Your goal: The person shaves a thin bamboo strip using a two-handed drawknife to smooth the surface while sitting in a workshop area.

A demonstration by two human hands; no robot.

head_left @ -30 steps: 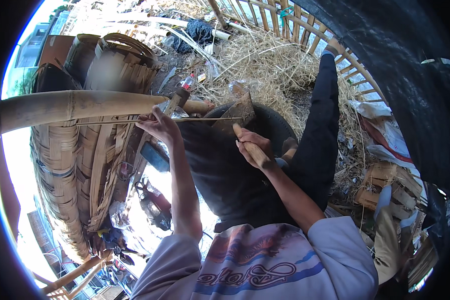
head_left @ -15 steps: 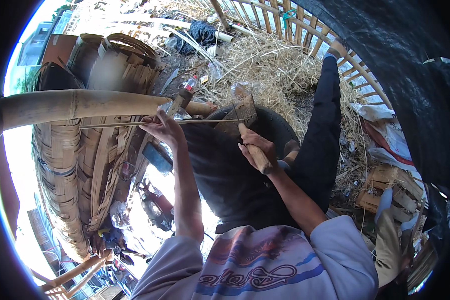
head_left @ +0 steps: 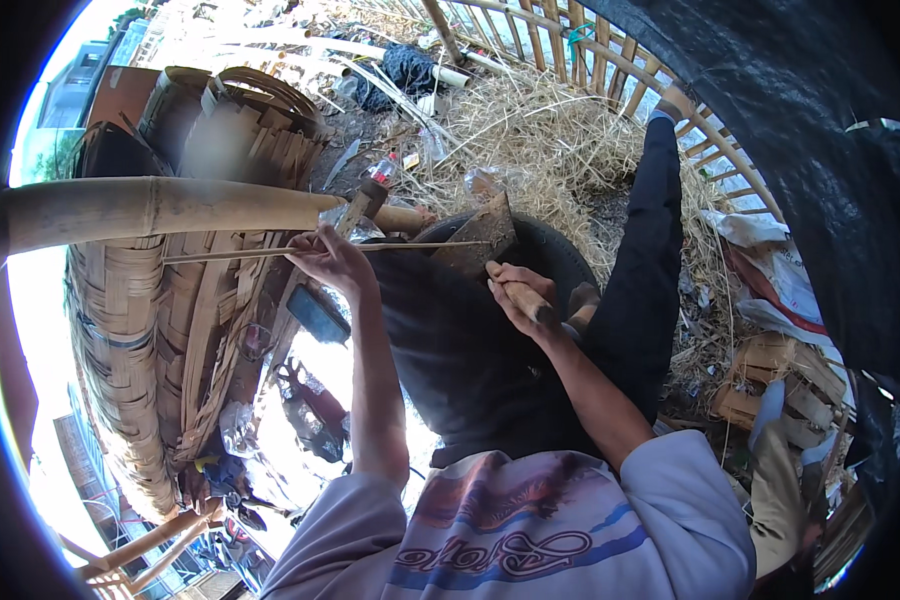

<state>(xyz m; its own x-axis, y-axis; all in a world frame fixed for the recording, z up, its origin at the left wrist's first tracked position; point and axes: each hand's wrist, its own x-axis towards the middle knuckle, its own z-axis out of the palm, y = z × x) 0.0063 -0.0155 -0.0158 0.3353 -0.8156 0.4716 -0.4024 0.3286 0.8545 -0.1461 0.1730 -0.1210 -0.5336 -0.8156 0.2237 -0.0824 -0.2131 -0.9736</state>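
Note:
My left hand pinches a long thin bamboo strip that runs level from the left toward the blade. My right hand is closed on the wooden handle of a broad cleaver-like knife, whose blade stands upright with its edge against the strip's right end. Both hands are over my lap, which is covered by dark cloth. A thick bamboo pole lies just above the strip, reaching in from the left.
Woven bamboo baskets are stacked at the left. Dry straw covers the ground ahead, behind it a bamboo fence. A black tyre lies under the knife. Cardboard and bags sit at the right.
The knife has risen from a flatter tilt to upright at the strip's end. My right hand moved slightly up and left with it; the left hand stayed on the strip.

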